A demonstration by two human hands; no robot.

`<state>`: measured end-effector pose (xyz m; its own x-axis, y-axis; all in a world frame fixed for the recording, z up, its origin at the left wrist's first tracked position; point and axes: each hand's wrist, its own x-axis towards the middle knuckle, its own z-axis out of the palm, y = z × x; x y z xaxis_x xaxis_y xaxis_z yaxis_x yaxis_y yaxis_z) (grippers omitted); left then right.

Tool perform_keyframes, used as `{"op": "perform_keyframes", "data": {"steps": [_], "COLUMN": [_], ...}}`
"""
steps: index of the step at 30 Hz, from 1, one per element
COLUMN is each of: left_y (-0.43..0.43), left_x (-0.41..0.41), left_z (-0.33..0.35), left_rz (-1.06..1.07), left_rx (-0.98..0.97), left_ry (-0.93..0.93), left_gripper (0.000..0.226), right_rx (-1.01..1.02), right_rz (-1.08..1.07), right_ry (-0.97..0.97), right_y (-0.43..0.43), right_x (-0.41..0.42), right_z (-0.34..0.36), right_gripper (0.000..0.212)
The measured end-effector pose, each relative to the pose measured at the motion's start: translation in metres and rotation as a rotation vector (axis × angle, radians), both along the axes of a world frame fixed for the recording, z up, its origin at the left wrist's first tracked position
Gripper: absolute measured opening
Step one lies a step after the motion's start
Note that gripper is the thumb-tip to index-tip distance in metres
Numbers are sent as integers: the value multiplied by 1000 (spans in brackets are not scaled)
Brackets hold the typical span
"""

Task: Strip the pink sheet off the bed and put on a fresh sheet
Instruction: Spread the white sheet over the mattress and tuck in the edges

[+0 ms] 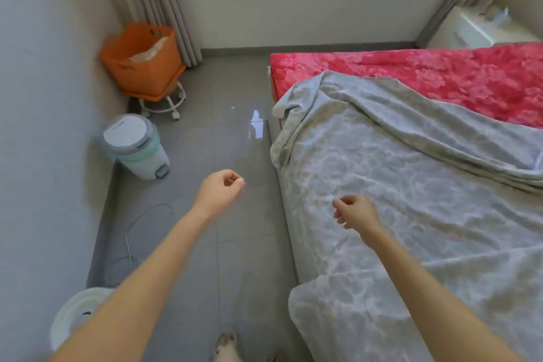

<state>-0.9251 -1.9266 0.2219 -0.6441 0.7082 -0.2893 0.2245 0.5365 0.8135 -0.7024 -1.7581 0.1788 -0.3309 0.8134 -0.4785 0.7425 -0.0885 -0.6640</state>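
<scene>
A pale grey patterned sheet (411,185) lies loosely over the near part of the bed, rumpled and folded back at its far edge. Beyond it a red-pink flowered cover (440,79) shows on the far part of the bed. My left hand (221,189) hangs over the floor beside the bed, fingers loosely curled, holding nothing. My right hand (354,211) hovers just above the grey sheet near the bed's left edge, fingers loosely curled, nothing gripped.
An orange basket (144,64) sits on a white wheeled stool by the curtain. A small white pedal bin (135,150) stands by the left wall, a white tub (76,317) nearer me. Grey tiled floor (229,132) runs along the bed. A white nightstand (476,29) stands at the far right.
</scene>
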Motion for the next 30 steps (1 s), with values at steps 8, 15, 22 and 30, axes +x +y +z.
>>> {"op": "perform_keyframes", "data": {"steps": [8, 15, 22, 30], "left_y": [161, 326, 503, 636], "left_x": [-145, -252, -289, -298], "left_z": [40, -11, -131, -289], "left_rz": [48, 1, 86, -358], "left_rx": [168, 84, -50, -468], "left_ry": [-264, -311, -323, 22], "left_gripper": [18, 12, 25, 41], "right_rx": [-211, -264, -358, -390], "right_rz": [-228, -365, -497, -500], "right_ry": [299, 266, 174, -22], "right_y": [150, 270, 384, 496], "right_x": [-154, -259, -327, -376], "right_z": [32, -10, -87, -161], "right_gripper": [19, 18, 16, 15]}}
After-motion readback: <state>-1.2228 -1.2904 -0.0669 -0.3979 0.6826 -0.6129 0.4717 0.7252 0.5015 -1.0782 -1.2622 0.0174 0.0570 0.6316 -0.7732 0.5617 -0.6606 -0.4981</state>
